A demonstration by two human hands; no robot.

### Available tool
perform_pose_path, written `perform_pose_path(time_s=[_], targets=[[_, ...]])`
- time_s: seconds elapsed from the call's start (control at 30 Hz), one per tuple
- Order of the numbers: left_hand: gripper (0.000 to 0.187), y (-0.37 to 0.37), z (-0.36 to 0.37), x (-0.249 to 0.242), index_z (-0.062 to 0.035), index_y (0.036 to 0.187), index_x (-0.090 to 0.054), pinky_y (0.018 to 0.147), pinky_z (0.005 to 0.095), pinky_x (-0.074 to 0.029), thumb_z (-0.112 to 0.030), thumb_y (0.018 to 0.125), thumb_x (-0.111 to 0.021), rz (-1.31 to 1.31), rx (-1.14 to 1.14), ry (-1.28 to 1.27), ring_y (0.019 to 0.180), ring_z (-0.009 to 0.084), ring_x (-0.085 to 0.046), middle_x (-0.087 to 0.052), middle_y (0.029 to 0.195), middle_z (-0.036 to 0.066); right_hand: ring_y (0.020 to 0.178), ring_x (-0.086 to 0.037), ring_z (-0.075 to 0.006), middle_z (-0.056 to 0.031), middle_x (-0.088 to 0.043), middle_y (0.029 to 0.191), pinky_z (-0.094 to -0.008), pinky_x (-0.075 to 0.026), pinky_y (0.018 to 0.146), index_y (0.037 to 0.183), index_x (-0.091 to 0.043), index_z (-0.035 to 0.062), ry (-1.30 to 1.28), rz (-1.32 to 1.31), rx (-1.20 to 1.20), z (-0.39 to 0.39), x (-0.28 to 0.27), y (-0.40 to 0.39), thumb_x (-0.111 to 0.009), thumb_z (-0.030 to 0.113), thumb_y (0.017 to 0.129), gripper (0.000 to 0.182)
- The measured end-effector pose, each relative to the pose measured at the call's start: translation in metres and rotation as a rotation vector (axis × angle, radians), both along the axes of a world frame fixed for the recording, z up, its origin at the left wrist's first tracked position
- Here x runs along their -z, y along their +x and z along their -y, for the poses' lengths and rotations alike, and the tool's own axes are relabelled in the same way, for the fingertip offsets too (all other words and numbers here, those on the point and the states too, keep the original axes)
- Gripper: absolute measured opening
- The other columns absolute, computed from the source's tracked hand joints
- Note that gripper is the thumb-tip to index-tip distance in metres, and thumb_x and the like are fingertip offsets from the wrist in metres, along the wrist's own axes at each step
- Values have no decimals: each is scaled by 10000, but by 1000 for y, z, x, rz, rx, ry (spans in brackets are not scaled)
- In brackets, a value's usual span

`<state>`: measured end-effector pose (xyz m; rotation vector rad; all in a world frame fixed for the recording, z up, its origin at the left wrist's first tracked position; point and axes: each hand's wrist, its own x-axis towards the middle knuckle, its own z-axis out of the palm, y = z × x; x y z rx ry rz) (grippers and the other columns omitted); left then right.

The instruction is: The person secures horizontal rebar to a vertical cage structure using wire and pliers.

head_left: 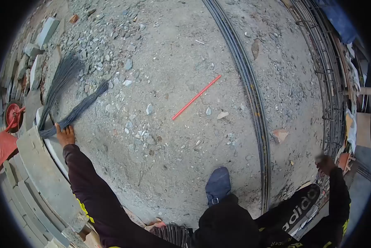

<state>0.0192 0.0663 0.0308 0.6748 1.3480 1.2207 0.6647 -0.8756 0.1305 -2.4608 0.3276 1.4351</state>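
Observation:
My left hand [66, 135] is stretched out to the left, its fingers closed at the lower end of a bundle of thin dark tie wire [84, 105]. This bundle slants up and to the right over the ground. A second, fanned-out part of the wire [61, 76] rises beside it, and the two come together left of my fingers. Far to the right, my right hand [327, 165] is closed, with a blurred greyish thing [319, 158] at its fingers that I cannot make out. Long bundled steel bars [329, 103] lie just above that hand.
A red stick [196, 97] lies on the stony ground. Several long rebars [251, 87] run past my shoe [218, 186]. On the left are concrete slabs [45, 173], stacked blocks [36, 71] and a red wheel [13, 117]. Loose stones are scattered about.

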Motion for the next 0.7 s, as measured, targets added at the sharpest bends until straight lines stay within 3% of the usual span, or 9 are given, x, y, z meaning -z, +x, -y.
perform_pose_path(time_s=[0.07,0.17,0.23,0.3,0.37,0.43,0.53,0.63,0.7], targets=[[569,45,17,22,-105,1335,-547,987,360,-412,-427,895,-706,12,-129,-96,1250,250,-458,-489,1391,82,571,-612,-145,-67,-636,713,-311,-492,501,1203,-620,-2,-124,89,-196,-40,-45,11,-657,165,895,353],[432,-21,-79,68,-91,1204,-658,922,356,-443,-362,872,-716,24,-78,-68,1109,275,-584,-618,1308,45,628,-614,-141,-70,-638,759,-311,-505,567,1236,-600,-8,-92,128,-262,-35,-26,27,-645,139,924,348],[401,12,-80,35,-105,1238,-639,899,409,-451,-296,886,-670,-105,-285,-145,1150,259,-557,-598,1333,33,643,-630,-152,-106,-673,802,-332,-520,601,1228,-605,2,-77,158,-417,-47,-20,22,-637,193,919,365],[436,12,-112,23,-7,1293,-565,996,511,-426,-250,934,-610,7,-125,11,1221,299,-526,-523,1412,138,726,-684,-284,-176,-705,835,-395,-534,719,1194,-627,-5,-42,315,-819,-41,-9,18,-640,194,888,365],[377,17,-146,0,73,1333,-486,1076,538,-412,-128,1015,-464,-142,160,198,1193,375,-568,-486,1431,217,865,-684,-360,-205,-703,868,-422,-527,817,1158,-649,3,-83,254,-726,-77,-17,-2,-669,220,864,367],[322,125,-61,-69,37,1282,-528,913,383,-526,-136,1012,-514,31,50,456,1064,301,-631,-660,1169,151,861,-682,-362,-202,-702,862,-419,-524,818,1182,-638,9,-43,289,-772,-80,-20,-12,-659,212,872,372],[198,218,-12,-147,-30,1017,-664,561,269,-451,-209,936,-688,-205,215,629,656,122,-541,-660,858,23,846,-678,-351,-193,-700,850,-420,-521,810,1213,-627,20,102,396,-804,-86,-26,-27,-648,210,887,378],[275,315,96,-216,-56,930,-645,519,237,-326,-323,930,-710,-550,316,954,594,47,-431,-558,733,-31,785,-659,-273,-149,-681,837,-390,-522,765,1250,-615,31,278,483,-608,-96,-35,-41,-636,213,918,379],[369,344,131,-232,19,971,-641,627,290,-459,-345,941,-695,-795,424,1376,695,127,-553,-651,842,8,724,-629,-168,-86,-648,834,-332,-528,697,1281,-602,36,425,484,-422,-99,-31,-53,-619,199,950,369]])
